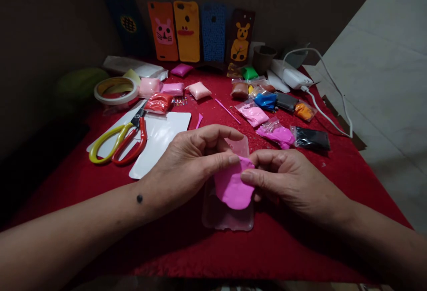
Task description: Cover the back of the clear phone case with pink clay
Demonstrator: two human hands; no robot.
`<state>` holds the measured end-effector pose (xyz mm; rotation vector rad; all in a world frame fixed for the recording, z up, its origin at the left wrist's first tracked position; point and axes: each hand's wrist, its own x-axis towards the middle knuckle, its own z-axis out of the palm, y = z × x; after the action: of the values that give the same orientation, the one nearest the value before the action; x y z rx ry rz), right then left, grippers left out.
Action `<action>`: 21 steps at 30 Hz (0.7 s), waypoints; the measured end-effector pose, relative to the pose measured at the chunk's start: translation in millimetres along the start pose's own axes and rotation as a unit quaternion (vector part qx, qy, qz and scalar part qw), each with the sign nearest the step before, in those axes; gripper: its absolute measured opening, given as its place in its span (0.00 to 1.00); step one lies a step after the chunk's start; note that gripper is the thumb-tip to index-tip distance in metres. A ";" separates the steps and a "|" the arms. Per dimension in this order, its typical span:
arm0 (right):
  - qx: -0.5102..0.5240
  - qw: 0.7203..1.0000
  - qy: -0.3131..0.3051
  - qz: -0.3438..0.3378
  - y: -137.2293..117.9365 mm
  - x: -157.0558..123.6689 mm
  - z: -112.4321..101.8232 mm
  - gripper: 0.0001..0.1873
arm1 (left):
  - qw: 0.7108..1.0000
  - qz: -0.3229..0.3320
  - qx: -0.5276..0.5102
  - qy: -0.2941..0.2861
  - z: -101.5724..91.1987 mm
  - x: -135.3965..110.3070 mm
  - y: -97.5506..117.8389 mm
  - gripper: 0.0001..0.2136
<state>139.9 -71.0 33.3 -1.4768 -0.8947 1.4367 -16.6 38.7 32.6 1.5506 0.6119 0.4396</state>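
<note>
A flattened sheet of bright pink modelling clay (233,191) is pinched between both hands. My left hand (200,153) grips its upper left edge, thumb on top and fingers behind. On the right edge, the thumb and fingers of my right hand (280,175) are closed on the same sheet. Beneath the clay, a clear phone case (230,222) lies on the red cloth, its middle hidden by the clay and hands. Beyond my left hand are a small pink modelling tool (199,120) and a thin pink stick (227,111).
Scissors (118,144) with yellow and red handles lie on white sheets (160,144) at left, near a tape roll (115,90). Clay packets, such as a black one (312,138), lie at right. Decorated phone cases (187,30) stand at the back. A white cable (336,90) loops at right.
</note>
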 end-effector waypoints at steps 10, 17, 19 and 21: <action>0.009 1.000 -0.006 0.019 5.6 3.1 -2.3 0.05 | 1.000 -0.018 -0.018 -0.009 -7.2 6.3 -5.1 0.09; 0.044 0.999 0.004 -0.011 5.0 2.3 -1.2 0.07 | 0.999 0.012 0.044 0.009 -4.6 4.0 -3.0 0.09; 0.046 0.999 0.007 -0.002 6.2 2.9 -0.4 0.07 | 1.000 -0.008 0.024 -0.007 -5.7 4.8 -2.5 0.12; 0.055 0.998 0.013 0.011 8.1 3.6 0.2 0.10 | 0.998 -0.028 -0.012 -0.049 -6.5 5.5 -2.5 0.13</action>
<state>139.4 -70.6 24.5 -1.4249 -0.7730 1.4569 -16.6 47.2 30.1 1.5189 0.5711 0.3256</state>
